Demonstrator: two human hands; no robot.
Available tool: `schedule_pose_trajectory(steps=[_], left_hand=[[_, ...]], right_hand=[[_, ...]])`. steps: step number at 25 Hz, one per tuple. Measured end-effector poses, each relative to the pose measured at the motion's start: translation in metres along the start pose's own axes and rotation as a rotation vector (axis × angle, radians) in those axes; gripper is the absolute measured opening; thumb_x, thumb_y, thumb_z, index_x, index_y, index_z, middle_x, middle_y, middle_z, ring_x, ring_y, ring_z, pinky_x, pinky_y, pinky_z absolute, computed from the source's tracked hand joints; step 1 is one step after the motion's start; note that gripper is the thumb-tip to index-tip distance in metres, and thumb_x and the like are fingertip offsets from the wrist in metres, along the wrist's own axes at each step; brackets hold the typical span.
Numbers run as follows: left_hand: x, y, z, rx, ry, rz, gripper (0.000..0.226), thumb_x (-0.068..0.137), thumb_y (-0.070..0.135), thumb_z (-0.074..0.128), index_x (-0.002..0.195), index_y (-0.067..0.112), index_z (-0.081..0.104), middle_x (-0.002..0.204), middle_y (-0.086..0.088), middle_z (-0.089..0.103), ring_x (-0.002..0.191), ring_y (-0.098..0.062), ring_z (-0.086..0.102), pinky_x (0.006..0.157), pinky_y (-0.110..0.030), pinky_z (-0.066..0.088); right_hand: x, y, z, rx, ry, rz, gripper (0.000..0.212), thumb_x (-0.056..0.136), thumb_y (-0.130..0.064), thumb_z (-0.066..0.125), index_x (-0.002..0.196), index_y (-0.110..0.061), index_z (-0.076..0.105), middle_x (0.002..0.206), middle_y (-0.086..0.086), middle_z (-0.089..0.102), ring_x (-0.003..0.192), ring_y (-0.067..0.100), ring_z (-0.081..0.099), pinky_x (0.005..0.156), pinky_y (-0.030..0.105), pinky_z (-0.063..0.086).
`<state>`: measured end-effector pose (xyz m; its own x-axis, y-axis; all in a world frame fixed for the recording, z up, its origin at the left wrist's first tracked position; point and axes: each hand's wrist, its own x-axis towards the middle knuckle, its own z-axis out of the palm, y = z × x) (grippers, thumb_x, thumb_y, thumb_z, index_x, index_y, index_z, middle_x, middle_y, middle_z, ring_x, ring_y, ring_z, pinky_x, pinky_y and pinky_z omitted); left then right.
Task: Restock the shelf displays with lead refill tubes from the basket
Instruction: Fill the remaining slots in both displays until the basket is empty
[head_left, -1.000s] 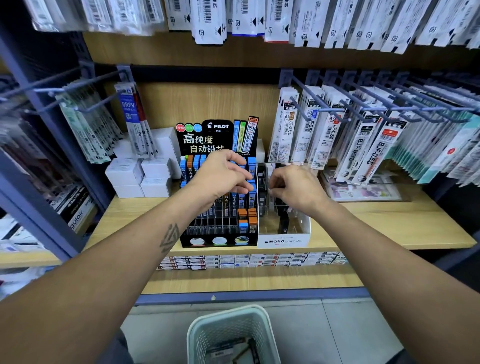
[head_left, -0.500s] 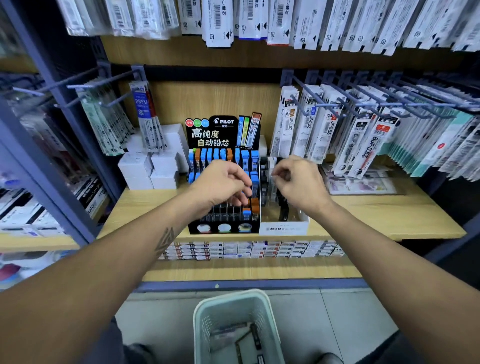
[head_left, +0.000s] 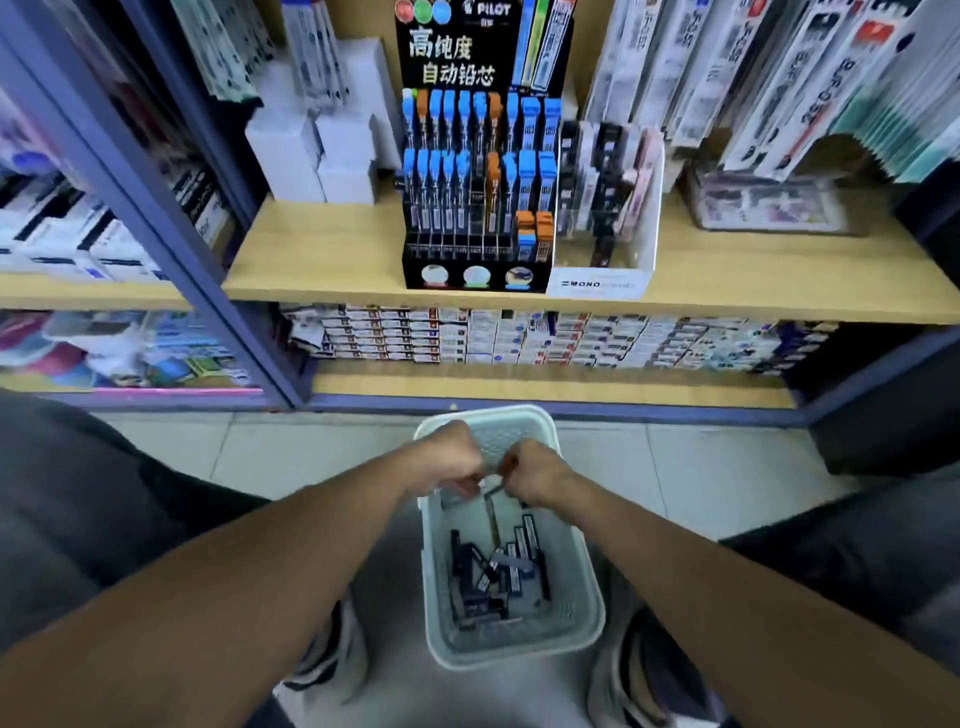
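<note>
A pale green plastic basket (head_left: 589, 616) stands on the floor between my feet. Several dark lead refill tubes (head_left: 493, 571) lie loose in its bottom. My left hand (head_left: 447, 462) and my right hand (head_left: 537, 475) hover close together over the basket's far end, fingers curled. Between their fingertips they pinch a slim dark tube (head_left: 494, 487); blur hides the exact grip. Up on the wooden shelf (head_left: 322, 249) stands the black Pilot display (head_left: 478, 171) with blue- and orange-capped tubes. The white Mono display (head_left: 605, 283) stands right beside it.
White boxes (head_left: 317, 150) stand left of the Pilot display. Hanging refill packs (head_left: 727, 78) crowd the right. Rows of small boxes (head_left: 519, 338) fill the lower shelf. A blue upright post (head_left: 171, 234) divides the shelving. My shoes (head_left: 332, 660) flank the basket on the tiled floor.
Both hands have left the shelf displays and dropped to the basket. My view has tilted down, so the basket now shows in full.
</note>
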<state>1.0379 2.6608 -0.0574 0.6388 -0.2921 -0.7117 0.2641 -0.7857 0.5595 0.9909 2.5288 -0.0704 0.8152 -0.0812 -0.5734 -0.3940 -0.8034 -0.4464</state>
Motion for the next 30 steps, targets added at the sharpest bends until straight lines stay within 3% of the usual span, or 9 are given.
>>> schedule_pose_trajectory(steps=[2,4,6,9,13,19,25,27,30], left_hand=[[0.013,-0.022,0.025,-0.012,0.037,-0.116,0.008,0.087,-0.004,0.054,0.089,0.003,0.057,0.068,-0.012,0.05,0.052,-0.021,0.052,0.049,-0.028,0.042],[0.026,-0.037,0.048,-0.069,0.041,-0.215,0.009,0.091,-0.001,0.053,0.084,0.005,0.051,0.072,-0.012,0.047,0.058,-0.022,0.047,0.049,-0.027,0.036],[0.038,-0.047,0.069,-0.109,0.019,-0.247,0.007,0.094,0.003,0.053,0.087,0.004,0.055,0.079,-0.011,0.051,0.069,-0.023,0.051,0.056,-0.029,0.042],[0.064,-0.07,0.099,-0.178,-0.019,-0.275,0.02,0.095,0.012,0.054,0.107,0.0,0.065,0.098,-0.013,0.065,0.093,-0.027,0.064,0.082,-0.035,0.055],[0.077,-0.078,0.113,-0.192,0.023,-0.357,0.027,0.1,0.026,0.057,0.079,0.007,0.055,0.079,-0.004,0.057,0.087,-0.022,0.061,0.066,-0.028,0.049],[0.087,-0.08,0.124,-0.172,0.086,-0.415,0.022,0.095,0.018,0.062,0.105,-0.001,0.066,0.111,-0.017,0.069,0.102,-0.028,0.068,0.077,-0.03,0.055],[0.083,-0.084,0.127,-0.224,0.167,-0.442,0.014,0.093,0.003,0.057,0.08,0.003,0.057,0.099,-0.016,0.067,0.083,-0.027,0.065,0.06,-0.027,0.048],[0.078,-0.084,0.127,-0.171,0.176,-0.426,0.007,0.093,0.001,0.056,0.088,0.003,0.059,0.098,-0.014,0.065,0.093,-0.028,0.065,0.066,-0.028,0.048],[0.075,-0.084,0.133,-0.128,0.159,-0.396,0.011,0.092,0.002,0.059,0.083,0.007,0.055,0.089,-0.009,0.058,0.088,-0.024,0.06,0.07,-0.027,0.047]], right_hand=[[0.009,0.015,0.035,-0.024,-0.046,0.084,0.029,0.095,-0.008,0.05,0.119,0.0,0.064,0.123,0.021,0.065,0.114,0.034,0.062,0.081,0.033,0.048],[0.015,0.026,0.061,-0.016,-0.105,0.168,0.029,0.1,-0.01,0.048,0.121,0.004,0.062,0.129,0.022,0.062,0.117,0.033,0.06,0.079,0.033,0.045],[0.023,0.036,0.079,0.061,-0.136,0.246,0.026,0.101,-0.011,0.052,0.114,0.008,0.064,0.13,0.022,0.062,0.118,0.033,0.061,0.076,0.034,0.045],[0.034,0.049,0.103,0.123,-0.166,0.303,0.021,0.1,-0.01,0.054,0.11,0.007,0.061,0.13,0.023,0.061,0.117,0.035,0.06,0.084,0.038,0.049],[0.037,0.061,0.138,0.212,-0.097,0.347,0.053,0.094,-0.019,0.061,0.139,-0.002,0.04,0.139,0.021,0.043,0.117,0.037,0.055,0.092,0.041,0.051],[0.038,0.064,0.16,0.188,0.035,0.382,0.066,0.09,-0.018,0.067,0.142,-0.001,0.03,0.143,0.02,0.04,0.127,0.036,0.048,0.101,0.039,0.045],[0.043,0.079,0.155,0.33,0.13,0.44,0.042,0.088,0.001,0.06,0.128,-0.002,0.047,0.122,0.019,0.062,0.11,0.033,0.062,0.08,0.033,0.051],[0.037,0.081,0.157,0.251,0.099,0.387,0.052,0.086,0.001,0.064,0.134,-0.003,0.043,0.129,0.017,0.056,0.116,0.034,0.059,0.086,0.035,0.051],[0.029,0.076,0.169,0.07,0.065,0.307,0.07,0.085,-0.009,0.072,0.142,-0.002,0.031,0.142,0.016,0.04,0.126,0.033,0.05,0.099,0.038,0.046]])
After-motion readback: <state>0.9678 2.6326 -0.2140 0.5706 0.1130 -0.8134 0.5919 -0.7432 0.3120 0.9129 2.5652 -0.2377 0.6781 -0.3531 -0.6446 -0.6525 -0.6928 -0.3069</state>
